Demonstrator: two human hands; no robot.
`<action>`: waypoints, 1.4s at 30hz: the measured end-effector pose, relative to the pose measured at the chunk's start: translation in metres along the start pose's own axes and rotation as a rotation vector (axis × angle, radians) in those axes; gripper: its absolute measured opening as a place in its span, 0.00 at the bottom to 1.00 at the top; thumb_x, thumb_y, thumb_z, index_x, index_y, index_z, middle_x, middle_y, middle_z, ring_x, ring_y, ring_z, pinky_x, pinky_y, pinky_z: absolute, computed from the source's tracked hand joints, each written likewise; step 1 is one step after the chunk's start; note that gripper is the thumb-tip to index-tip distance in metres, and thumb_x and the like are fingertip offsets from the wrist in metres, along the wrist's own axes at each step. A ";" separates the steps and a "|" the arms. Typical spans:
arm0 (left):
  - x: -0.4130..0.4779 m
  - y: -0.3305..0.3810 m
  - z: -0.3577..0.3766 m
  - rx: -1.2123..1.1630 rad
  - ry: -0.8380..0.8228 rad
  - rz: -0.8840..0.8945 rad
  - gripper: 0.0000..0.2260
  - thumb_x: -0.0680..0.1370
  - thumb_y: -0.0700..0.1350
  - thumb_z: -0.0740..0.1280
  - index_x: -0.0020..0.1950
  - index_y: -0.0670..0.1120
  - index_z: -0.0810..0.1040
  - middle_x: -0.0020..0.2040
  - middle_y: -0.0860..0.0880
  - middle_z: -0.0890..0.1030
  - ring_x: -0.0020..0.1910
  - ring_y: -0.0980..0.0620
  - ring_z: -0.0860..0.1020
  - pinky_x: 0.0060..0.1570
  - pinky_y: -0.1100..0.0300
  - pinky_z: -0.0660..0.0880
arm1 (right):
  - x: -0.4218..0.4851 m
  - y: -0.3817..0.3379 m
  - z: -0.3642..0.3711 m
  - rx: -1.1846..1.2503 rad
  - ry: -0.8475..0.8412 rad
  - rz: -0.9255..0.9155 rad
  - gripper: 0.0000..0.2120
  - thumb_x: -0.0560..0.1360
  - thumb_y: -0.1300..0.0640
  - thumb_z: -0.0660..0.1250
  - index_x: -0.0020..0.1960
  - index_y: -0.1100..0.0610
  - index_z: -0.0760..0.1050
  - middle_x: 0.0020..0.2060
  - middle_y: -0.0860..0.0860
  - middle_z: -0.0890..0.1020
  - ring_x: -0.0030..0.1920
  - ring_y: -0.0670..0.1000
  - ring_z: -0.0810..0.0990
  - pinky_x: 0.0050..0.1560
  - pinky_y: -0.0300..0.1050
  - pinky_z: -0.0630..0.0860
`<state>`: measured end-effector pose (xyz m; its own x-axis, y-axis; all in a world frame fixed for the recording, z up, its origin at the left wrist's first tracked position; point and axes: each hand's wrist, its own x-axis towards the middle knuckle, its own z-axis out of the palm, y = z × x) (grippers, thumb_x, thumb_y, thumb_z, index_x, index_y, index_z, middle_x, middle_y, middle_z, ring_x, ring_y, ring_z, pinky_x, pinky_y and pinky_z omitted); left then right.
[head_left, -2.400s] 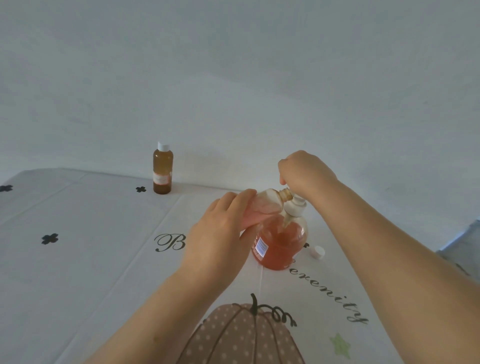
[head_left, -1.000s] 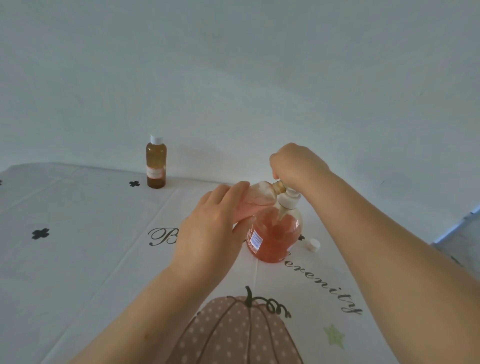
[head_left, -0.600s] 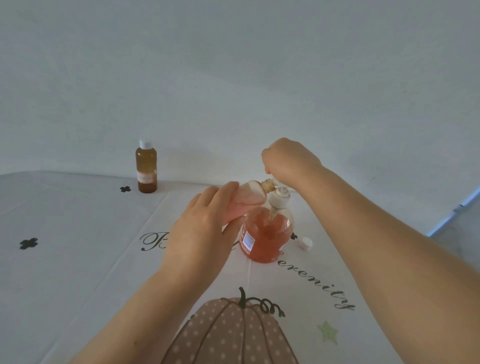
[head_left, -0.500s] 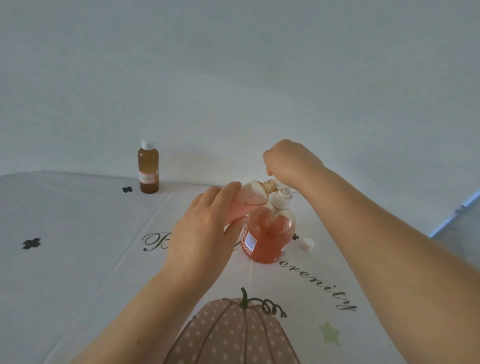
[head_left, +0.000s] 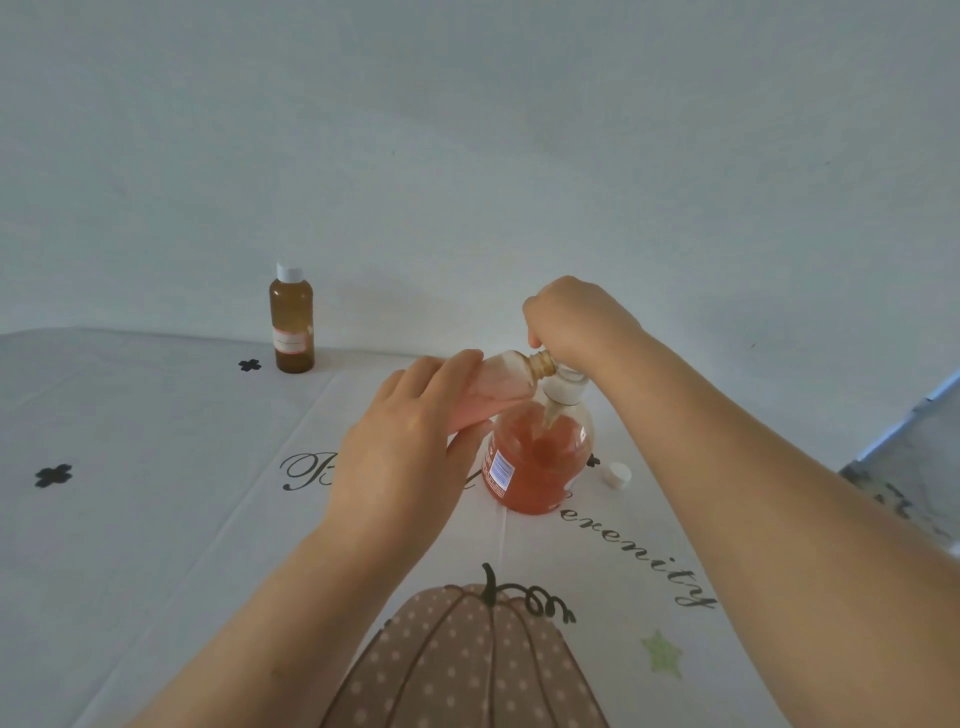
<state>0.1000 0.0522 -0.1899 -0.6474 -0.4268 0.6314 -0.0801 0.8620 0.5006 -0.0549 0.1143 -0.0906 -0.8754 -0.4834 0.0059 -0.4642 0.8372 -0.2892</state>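
Note:
A round pump bottle (head_left: 535, 467) of orange liquid stands at the middle of the table. My left hand (head_left: 410, 447) grips a small clear bottle (head_left: 498, 387), tilted almost flat, its open neck pointing right at the pump head (head_left: 563, 387). A little pink liquid lies in the small bottle. My right hand (head_left: 576, 322) is curled over the top of the white pump head, fingers hidden beneath the knuckles. The pump's spout is hidden by my right hand.
A small white cap (head_left: 617, 474) lies on the tablecloth (head_left: 156, 519) just right of the pump bottle. A brown bottle (head_left: 292, 322) with a white cap stands at the back left by the wall. The table's right edge (head_left: 852, 467) drops to a grey floor.
Both hands and both bottles keep the same pose against each other. Only the camera has drifted a little, shifting the scene in the frame.

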 end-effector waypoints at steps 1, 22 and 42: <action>0.000 0.000 0.000 0.002 0.000 0.002 0.23 0.73 0.47 0.72 0.67 0.51 0.71 0.56 0.54 0.78 0.53 0.49 0.75 0.37 0.55 0.74 | 0.001 0.000 -0.001 -0.024 -0.008 0.004 0.13 0.77 0.63 0.58 0.55 0.61 0.79 0.45 0.55 0.77 0.47 0.59 0.78 0.47 0.47 0.73; 0.001 0.000 -0.001 0.001 0.024 0.008 0.23 0.73 0.46 0.72 0.67 0.51 0.72 0.55 0.54 0.78 0.52 0.49 0.76 0.36 0.54 0.76 | 0.005 -0.003 0.000 -0.052 -0.002 0.044 0.12 0.73 0.67 0.58 0.49 0.58 0.78 0.37 0.52 0.74 0.33 0.52 0.71 0.37 0.43 0.68; 0.003 0.002 -0.004 -0.017 0.056 0.035 0.24 0.73 0.46 0.72 0.68 0.51 0.72 0.55 0.55 0.78 0.51 0.51 0.75 0.35 0.56 0.76 | 0.001 -0.007 -0.008 0.012 -0.007 0.107 0.12 0.72 0.64 0.60 0.49 0.59 0.81 0.44 0.53 0.82 0.35 0.53 0.75 0.41 0.44 0.71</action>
<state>0.1015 0.0516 -0.1848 -0.6063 -0.4118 0.6803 -0.0453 0.8720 0.4875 -0.0535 0.1094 -0.0812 -0.9190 -0.3929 -0.0327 -0.3660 0.8810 -0.2996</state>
